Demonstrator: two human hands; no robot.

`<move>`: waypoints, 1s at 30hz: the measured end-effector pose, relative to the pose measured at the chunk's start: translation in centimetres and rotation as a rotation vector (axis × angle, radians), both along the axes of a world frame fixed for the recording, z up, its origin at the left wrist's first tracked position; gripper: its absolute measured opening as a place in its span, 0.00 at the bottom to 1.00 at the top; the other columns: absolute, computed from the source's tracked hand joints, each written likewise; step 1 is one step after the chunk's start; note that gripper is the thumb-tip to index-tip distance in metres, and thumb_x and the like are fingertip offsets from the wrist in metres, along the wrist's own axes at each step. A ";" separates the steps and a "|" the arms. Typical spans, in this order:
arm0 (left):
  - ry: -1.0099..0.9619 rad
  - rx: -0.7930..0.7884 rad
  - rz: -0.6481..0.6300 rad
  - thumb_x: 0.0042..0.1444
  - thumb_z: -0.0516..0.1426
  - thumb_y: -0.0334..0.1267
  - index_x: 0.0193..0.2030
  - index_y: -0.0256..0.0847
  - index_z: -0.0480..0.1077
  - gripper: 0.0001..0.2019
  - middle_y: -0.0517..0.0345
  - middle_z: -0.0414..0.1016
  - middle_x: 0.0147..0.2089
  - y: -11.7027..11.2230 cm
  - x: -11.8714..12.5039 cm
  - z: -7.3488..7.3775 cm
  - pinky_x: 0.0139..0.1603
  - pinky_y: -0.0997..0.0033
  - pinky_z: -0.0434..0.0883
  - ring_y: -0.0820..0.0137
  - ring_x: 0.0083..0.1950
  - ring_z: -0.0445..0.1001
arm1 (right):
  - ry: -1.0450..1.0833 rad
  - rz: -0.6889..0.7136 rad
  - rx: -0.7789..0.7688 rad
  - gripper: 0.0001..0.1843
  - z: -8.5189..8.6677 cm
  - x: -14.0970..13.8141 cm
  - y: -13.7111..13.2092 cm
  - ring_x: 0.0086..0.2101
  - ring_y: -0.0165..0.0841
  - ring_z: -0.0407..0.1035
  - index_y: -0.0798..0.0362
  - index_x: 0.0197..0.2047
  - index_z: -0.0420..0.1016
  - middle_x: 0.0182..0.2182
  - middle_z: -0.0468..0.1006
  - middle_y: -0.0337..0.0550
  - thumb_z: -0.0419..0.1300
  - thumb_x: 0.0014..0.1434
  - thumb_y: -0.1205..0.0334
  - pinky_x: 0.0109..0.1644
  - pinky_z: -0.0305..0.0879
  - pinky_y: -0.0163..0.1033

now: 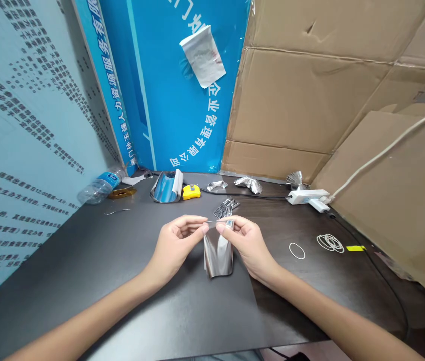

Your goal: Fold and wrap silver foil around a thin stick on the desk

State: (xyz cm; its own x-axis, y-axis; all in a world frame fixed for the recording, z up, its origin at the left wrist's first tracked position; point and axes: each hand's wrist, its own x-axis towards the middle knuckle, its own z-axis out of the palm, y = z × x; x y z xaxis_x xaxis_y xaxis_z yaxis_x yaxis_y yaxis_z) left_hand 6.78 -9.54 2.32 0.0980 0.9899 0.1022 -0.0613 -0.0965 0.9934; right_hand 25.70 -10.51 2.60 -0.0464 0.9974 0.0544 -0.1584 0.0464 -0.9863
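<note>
silver foil sheet (218,256), folded and narrowed at its top, stands just below the two hands on a dark mat (103,286). the left hand (172,245) and the right hand (244,243) are both half closed: the thumb and first finger of each one pinch a thin metal strip (216,221) between them, and the other fingers curl softly. i cannot tell if the foil sheet is joined to this strip or if it only touches the right hand.

just past the fingertips lies a small pile of narrow foil strips (225,207), and farther ahead of the hands are two foil fans (250,184) (297,179), so some pieces seem already shaped, while the sheet under the hands is not yet like them. ahead and to the left of the hands are a yellow tape measure (191,191), whose small label i cannot read, and a plastic bottle (101,188). to the right of the hands are white rubber bands (330,243) and a white power strip (308,196). far ahead, a blue board (167,85) carries white chinese writing, and on its narrow side part (109,75) i can read "人力资源服务有".
</note>
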 end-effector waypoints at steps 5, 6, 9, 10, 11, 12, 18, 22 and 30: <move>-0.001 0.021 -0.007 0.53 0.72 0.47 0.43 0.40 0.82 0.16 0.51 0.86 0.42 0.0 0.0 0.1 0.48 0.68 0.78 0.64 0.43 0.83 | -0.010 -0.006 0.006 0.18 0.0 0.0 -0.1 0.34 0.34 0.70 0.52 0.39 0.83 0.36 0.81 0.43 0.75 0.54 0.47 0.39 0.65 0.39; -0.001 0.025 -0.009 0.53 0.72 0.47 0.43 0.40 0.82 0.16 0.51 0.86 0.42 0.0 0.0 0.1 0.48 0.68 0.78 0.64 0.43 0.82 | -0.012 -0.006 0.008 0.18 -0.1 0.0 -0.1 0.34 0.34 0.69 0.52 0.39 0.83 0.35 0.80 0.42 0.75 0.54 0.47 0.39 0.64 0.39; -0.004 0.025 -0.009 0.53 0.72 0.47 0.43 0.40 0.82 0.16 0.51 0.86 0.42 -0.1 0.1 0.1 0.48 0.68 0.78 0.63 0.44 0.82 | -0.027 -0.006 0.014 0.17 -0.1 0.0 0.0 0.32 0.33 0.67 0.52 0.38 0.82 0.33 0.79 0.41 0.75 0.54 0.47 0.37 0.63 0.39; -0.007 0.021 -0.007 0.52 0.72 0.47 0.43 0.40 0.82 0.16 0.51 0.86 0.42 -0.1 0.1 0.1 0.49 0.68 0.78 0.63 0.44 0.82 | -0.034 -0.009 0.016 0.17 -0.2 0.0 0.0 0.32 0.33 0.67 0.52 0.38 0.82 0.33 0.78 0.41 0.75 0.54 0.47 0.37 0.62 0.39; -0.010 0.018 -0.007 0.52 0.72 0.47 0.43 0.40 0.82 0.16 0.50 0.86 0.43 -0.1 0.1 0.1 0.49 0.67 0.78 0.63 0.44 0.82 | -0.040 -0.012 0.018 0.17 -0.2 0.0 0.0 0.32 0.33 0.67 0.52 0.38 0.82 0.33 0.78 0.41 0.75 0.55 0.47 0.37 0.62 0.39; -0.012 0.016 -0.007 0.52 0.72 0.47 0.43 0.40 0.82 0.16 0.50 0.86 0.43 -0.1 0.1 0.1 0.49 0.67 0.77 0.63 0.44 0.82 | -0.043 -0.015 0.019 0.17 -0.2 0.0 -0.1 0.32 0.33 0.67 0.51 0.38 0.82 0.33 0.79 0.41 0.75 0.55 0.47 0.37 0.62 0.39; -0.005 0.040 -0.005 0.53 0.72 0.46 0.42 0.41 0.83 0.14 0.51 0.85 0.41 -0.1 0.1 0.1 0.49 0.66 0.77 0.62 0.43 0.82 | -0.040 -0.016 0.021 0.16 -0.3 0.0 -0.1 0.32 0.33 0.67 0.51 0.38 0.82 0.33 0.79 0.41 0.74 0.55 0.47 0.37 0.63 0.39; -0.006 0.029 -0.014 0.52 0.72 0.47 0.40 0.40 0.82 0.14 0.51 0.85 0.40 0.1 0.0 0.1 0.48 0.66 0.77 0.63 0.42 0.82 | -0.035 -0.001 0.026 0.16 -0.4 0.0 0.1 0.34 0.34 0.70 0.51 0.38 0.83 0.35 0.81 0.43 0.74 0.55 0.48 0.40 0.66 0.40; -0.032 0.005 -0.012 0.53 0.72 0.47 0.41 0.40 0.82 0.15 0.51 0.85 0.41 0.1 -0.3 0.1 0.48 0.67 0.76 0.63 0.43 0.82 | 0.092 -0.032 0.010 0.17 0.0 1.0 0.1 0.36 0.36 0.73 0.50 0.38 0.82 0.35 0.80 0.43 0.74 0.56 0.46 0.45 0.72 0.43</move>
